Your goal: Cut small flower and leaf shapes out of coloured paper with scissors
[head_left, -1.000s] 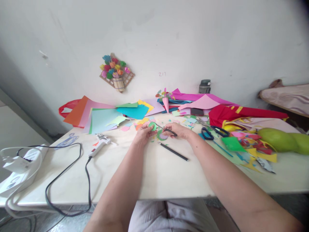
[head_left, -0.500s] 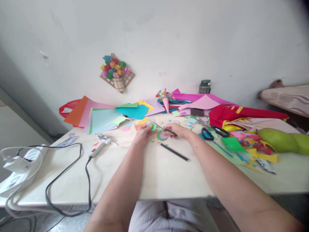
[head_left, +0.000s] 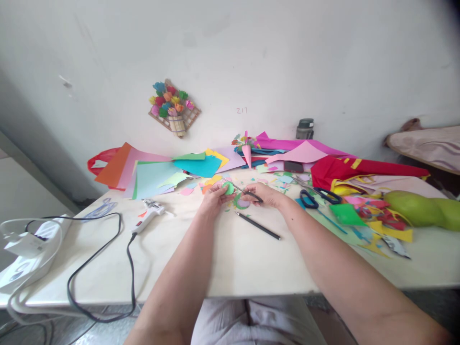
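Between its thumb and fingers, my left hand [head_left: 214, 198] pinches a small green piece of paper [head_left: 229, 188] with a rounded edge. My right hand [head_left: 264, 194] is closed around the dark handles of a pair of scissors [head_left: 256, 196]. The blades point up and left, close beside the green paper; whether they touch it I cannot tell. Just below the hands lies a black pen [head_left: 258, 226] on the table. Small colored paper scraps [head_left: 242, 203] are scattered under and around both hands.
Colored paper sheets [head_left: 151, 175] lie at the back left. A glue gun [head_left: 148, 219] with a looping black cord rests on the left, near a power strip [head_left: 32, 251]. On the right are larger scissors [head_left: 319, 195], a red cloth [head_left: 345, 170] and a green rounded object [head_left: 413, 208].
The green paper and the fingers of my left hand have shifted very slightly to the right. My right hand holds the scissors in almost the same place.
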`<state>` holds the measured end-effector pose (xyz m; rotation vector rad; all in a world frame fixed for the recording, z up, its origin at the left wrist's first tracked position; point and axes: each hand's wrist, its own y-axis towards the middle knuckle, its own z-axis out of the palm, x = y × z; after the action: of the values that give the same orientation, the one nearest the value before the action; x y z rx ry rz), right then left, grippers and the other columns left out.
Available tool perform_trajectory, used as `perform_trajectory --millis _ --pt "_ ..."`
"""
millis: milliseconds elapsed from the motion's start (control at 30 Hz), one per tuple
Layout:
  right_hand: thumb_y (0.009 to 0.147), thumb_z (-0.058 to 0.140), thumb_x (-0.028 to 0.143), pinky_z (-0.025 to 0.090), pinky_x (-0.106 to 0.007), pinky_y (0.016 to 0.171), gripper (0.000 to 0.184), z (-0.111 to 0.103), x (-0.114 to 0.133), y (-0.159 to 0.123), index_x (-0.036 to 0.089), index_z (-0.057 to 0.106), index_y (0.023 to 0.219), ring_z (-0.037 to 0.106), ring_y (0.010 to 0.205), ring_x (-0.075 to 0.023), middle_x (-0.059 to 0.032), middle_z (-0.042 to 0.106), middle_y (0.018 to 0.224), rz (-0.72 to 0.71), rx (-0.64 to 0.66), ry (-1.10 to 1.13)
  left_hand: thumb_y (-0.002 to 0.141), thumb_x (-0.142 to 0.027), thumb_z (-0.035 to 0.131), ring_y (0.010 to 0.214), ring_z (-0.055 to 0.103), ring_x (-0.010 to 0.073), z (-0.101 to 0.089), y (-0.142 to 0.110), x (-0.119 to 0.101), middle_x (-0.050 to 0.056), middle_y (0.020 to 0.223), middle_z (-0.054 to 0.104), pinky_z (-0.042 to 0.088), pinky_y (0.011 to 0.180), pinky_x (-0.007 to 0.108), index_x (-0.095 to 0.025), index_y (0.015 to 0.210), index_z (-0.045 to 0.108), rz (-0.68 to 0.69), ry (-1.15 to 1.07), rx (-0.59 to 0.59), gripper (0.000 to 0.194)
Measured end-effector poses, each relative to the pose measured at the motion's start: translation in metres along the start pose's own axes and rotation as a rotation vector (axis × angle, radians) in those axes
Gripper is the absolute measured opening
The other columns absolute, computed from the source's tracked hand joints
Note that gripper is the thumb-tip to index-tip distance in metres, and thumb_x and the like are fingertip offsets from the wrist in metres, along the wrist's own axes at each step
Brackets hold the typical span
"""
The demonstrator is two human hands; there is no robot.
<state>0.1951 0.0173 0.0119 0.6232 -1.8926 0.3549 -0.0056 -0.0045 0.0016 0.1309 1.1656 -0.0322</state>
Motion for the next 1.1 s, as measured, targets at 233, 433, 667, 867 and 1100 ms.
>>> perform_trajectory --millis 233,433,667,867,1100 --pt "0.065 0.064 0.03 0.025 -0.022 0.04 0.018 0.0003 -0.0035 0.0034 0.014 0.06 0.071 0.038 0.041 -0.0061 0.0051 0.048 0.052 -0.001 0.0 0.017 0.058 -0.027 0.084 0.06 0.068 0.0177 -0.0018 0.0008 0.0008 0.0 0.064 0.064 0.056 0.067 0.031 -0.014 0.067 0.057 0.003 -0.012 -0.022 0.031" --pt "0.065 0.065 0.031 0.026 -0.021 0.04 0.019 0.0012 -0.0001 0.0007 0.014 0.059 0.07 0.038 0.043 -0.0058 0.0048 0.047 0.054 -0.011 0.006 0.06 0.058 -0.028 0.085 0.054 0.062 0.0122 -0.0011 0.0003 0.0002 -0.002 0.055 0.058 0.055 0.064 0.027 -0.014 0.062 0.056 0.01 0.019 -0.018 0.032" --pt "0.066 0.068 0.038 0.027 -0.022 0.041 0.026 0.001 -0.0002 0.0 0.014 0.059 0.071 0.04 0.043 -0.0069 0.0049 0.047 0.052 -0.016 -0.002 0.041 0.06 -0.026 0.084 0.053 0.063 0.012 0.0024 -0.0007 -0.001 -0.001 0.062 0.063 0.055 0.062 0.026 -0.014 0.069 0.057 0.012 -0.002 -0.009 0.031" --pt "0.065 0.069 0.036 0.027 -0.021 0.041 0.025 0.0007 -0.0015 0.0007 0.014 0.059 0.073 0.039 0.043 -0.0061 0.0053 0.048 0.054 -0.004 -0.004 0.029 0.061 -0.028 0.082 0.056 0.066 0.0154 0.0009 -0.001 -0.0011 -0.002 0.058 0.061 0.056 0.066 0.03 -0.016 0.067 0.054 0.001 -0.017 -0.009 0.031" --pt "0.067 0.067 0.037 0.026 -0.022 0.04 0.025 0.0009 -0.0036 0.0023 0.014 0.06 0.075 0.04 0.041 -0.0066 0.0049 0.049 0.053 -0.004 -0.007 0.0 0.061 -0.031 0.082 0.057 0.065 0.0146 -0.0009 -0.0002 0.0001 0.005 0.07 0.07 0.054 0.065 0.029 -0.014 0.07 0.06 -0.02 0.007 -0.011 0.03"
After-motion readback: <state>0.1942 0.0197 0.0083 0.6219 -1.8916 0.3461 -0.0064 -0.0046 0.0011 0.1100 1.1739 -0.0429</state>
